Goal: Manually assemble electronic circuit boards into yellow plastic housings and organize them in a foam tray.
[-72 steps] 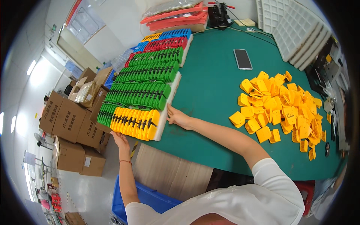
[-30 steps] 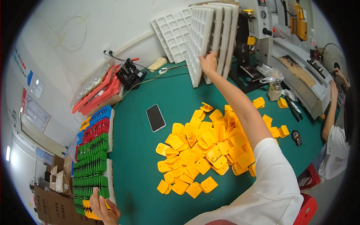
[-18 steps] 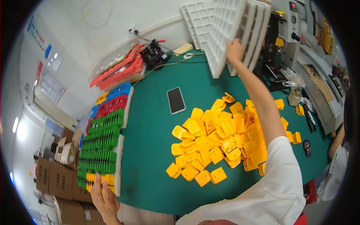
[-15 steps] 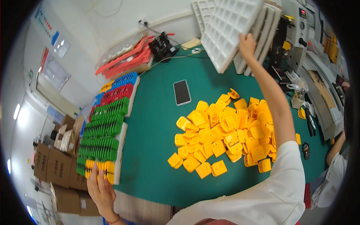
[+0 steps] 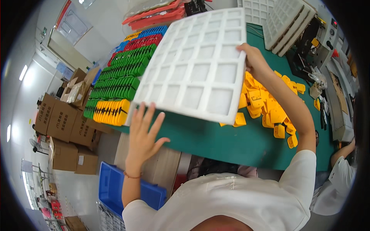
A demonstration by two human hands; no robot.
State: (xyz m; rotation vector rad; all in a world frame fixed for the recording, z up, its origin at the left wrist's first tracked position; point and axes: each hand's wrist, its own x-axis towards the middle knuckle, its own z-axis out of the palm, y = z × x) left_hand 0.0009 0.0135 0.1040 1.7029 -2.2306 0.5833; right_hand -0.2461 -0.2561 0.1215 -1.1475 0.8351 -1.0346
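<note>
A white foam tray [image 5: 181, 87] with a grid of square pockets hangs tilted over the green table [image 5: 181, 142]. My right hand [image 5: 252, 61] grips its right edge, thumb on the pocketed face. Close to the tray's lower left corner is my left hand [image 5: 143, 134], fingers spread and holding nothing; whether a fingertip touches the tray I cannot tell. Left of the tray stand packed rows of green parts [image 5: 117, 88], with yellow parts [image 5: 111, 111] in the nearest row and red parts [image 5: 144, 41] and blue parts farther back. Loose yellow plastic pieces [image 5: 269, 109] lie heaped beneath my right forearm.
More white foam trays [image 5: 289, 23] lean at the back right beside a machine [image 5: 325, 36]. Red-orange trays [image 5: 154, 15] lie at the back left. A blue bin [image 5: 111, 188] and cardboard boxes [image 5: 63, 123] are below on the left. Another person's arm [image 5: 343, 154] shows at the right edge.
My right hand has brought one foam tray from the back stack leftward and nearer, over the table. My left hand has come off the yellow parts and spread its fingers. The view has shifted.
</note>
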